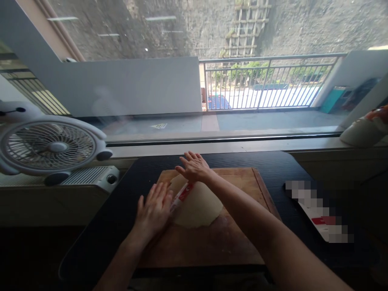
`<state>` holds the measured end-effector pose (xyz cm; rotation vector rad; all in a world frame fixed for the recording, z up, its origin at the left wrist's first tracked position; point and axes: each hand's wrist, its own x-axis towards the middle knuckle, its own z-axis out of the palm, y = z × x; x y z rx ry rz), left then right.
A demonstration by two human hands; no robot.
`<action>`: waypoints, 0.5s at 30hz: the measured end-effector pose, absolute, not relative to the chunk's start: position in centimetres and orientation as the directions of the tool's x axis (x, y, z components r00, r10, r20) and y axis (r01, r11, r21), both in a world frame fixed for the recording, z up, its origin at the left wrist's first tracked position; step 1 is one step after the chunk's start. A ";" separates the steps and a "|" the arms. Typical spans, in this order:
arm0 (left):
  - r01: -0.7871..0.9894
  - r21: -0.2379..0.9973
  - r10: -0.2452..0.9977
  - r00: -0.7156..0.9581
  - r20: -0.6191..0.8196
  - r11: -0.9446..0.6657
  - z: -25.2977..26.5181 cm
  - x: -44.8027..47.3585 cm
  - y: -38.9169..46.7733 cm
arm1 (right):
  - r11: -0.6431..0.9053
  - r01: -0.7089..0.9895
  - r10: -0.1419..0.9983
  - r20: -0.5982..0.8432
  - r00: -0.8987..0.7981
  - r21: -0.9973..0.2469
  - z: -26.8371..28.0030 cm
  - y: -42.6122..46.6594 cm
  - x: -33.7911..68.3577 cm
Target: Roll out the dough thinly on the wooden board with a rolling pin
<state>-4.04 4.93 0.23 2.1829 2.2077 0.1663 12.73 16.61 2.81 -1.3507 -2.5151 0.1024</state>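
A thin, flat sheet of dough (201, 206) lies on a wooden board (233, 246). A rolling pin (184, 193) with red and white markings lies slantwise across the dough's left part, and both its ends are hidden under my hands. My left hand (154, 209) rests on the near end, fingers stretched out and not wrapped round it. At the far end, near the board's back edge, my right hand (194, 166) lies with its fingers extended and spread. Both palms press from above, and neither hand grips.
The board sits on a dark table (112, 226) beside a window sill (242, 144). A pixelated flat object (312, 218) lies at the right. To the left, a white fan (56, 145) stands over a radiator (93, 178). A white pot (363, 131) is at far right.
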 end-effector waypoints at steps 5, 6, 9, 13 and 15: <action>0.943 0.030 0.926 0.320 0.200 -0.332 -1.3 -0.6 -1.4 | 0.652 0.738 0.756 0.218 -0.617 -0.174 1.8 10.2 19.4; 0.920 -0.004 0.891 0.379 0.251 -0.391 -1.4 0.1 -2.4 | 0.657 0.733 0.753 0.211 -0.624 -0.178 1.7 9.0 21.0; 0.888 -0.062 0.835 0.451 0.315 -0.456 -1.6 0.9 -3.2 | 0.654 0.736 0.755 0.202 -0.624 -0.173 1.6 7.8 23.1; 0.955 -0.015 0.918 0.289 0.270 -0.296 -1.0 -1.0 -1.1 | 0.668 0.733 0.740 0.215 -0.637 -0.127 1.8 11.8 18.2; 0.985 0.014 0.964 0.168 0.207 -0.175 -0.6 -2.2 -0.1 | 0.687 0.718 0.720 0.237 -0.652 -0.112 2.2 14.7 13.8</action>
